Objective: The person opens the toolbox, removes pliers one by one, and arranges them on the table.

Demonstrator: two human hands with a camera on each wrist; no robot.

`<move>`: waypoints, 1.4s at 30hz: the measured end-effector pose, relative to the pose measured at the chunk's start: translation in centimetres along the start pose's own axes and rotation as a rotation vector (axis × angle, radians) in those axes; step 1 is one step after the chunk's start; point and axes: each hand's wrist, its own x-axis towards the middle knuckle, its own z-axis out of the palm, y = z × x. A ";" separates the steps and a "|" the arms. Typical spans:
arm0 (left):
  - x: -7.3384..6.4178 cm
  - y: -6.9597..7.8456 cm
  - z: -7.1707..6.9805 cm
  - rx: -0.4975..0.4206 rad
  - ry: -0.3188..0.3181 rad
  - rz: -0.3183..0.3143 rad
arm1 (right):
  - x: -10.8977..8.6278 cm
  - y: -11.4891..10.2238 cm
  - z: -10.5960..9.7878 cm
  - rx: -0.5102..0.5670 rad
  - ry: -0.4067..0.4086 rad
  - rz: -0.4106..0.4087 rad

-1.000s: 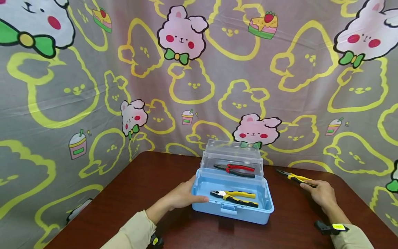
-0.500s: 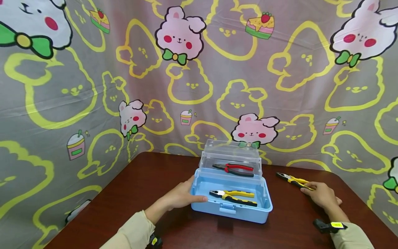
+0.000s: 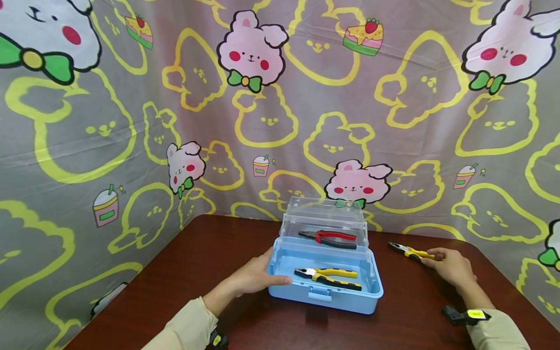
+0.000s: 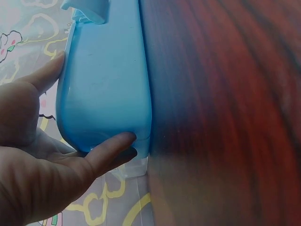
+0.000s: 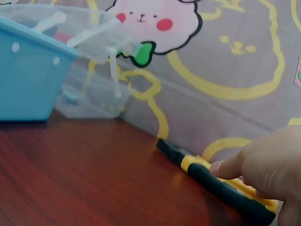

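Left hand (image 3: 255, 277), fingers straight, rests flat on box (image 3: 280, 282) at frame centre. Right hand (image 3: 450, 266), lower right, fingers curled over pliers (image 3: 409, 251) on surface (image 3: 210, 262).

Toolbox (image 3: 325, 291) at table (image 3: 210, 253) centre, lid swung back toward backdrop (image 3: 280, 121). Upper tray (image 3: 325, 224) behind lower compartment, holding one pliers (image 3: 328, 238). Second pliers (image 3: 328, 278) inside lower compartment, near front wall. Left hand (image 3: 255, 277) against toolbox left wall. Third pliers (image 3: 409, 252) on table right of toolbox, well apart from it, nose toward box; right hand (image 3: 450, 267) on its handles.
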 end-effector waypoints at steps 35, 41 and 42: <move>0.1 0.0 0.1 0.009 -0.011 -0.032 | -0.3 -9.7 0.2 0.074 0.065 -0.257; 0.1 0.0 0.1 0.003 -0.011 -0.030 | -0.3 -10.8 0.9 0.060 0.052 -0.274; 0.1 0.0 0.1 0.001 -0.011 -0.029 | -0.3 -11.0 1.1 0.060 0.049 -0.278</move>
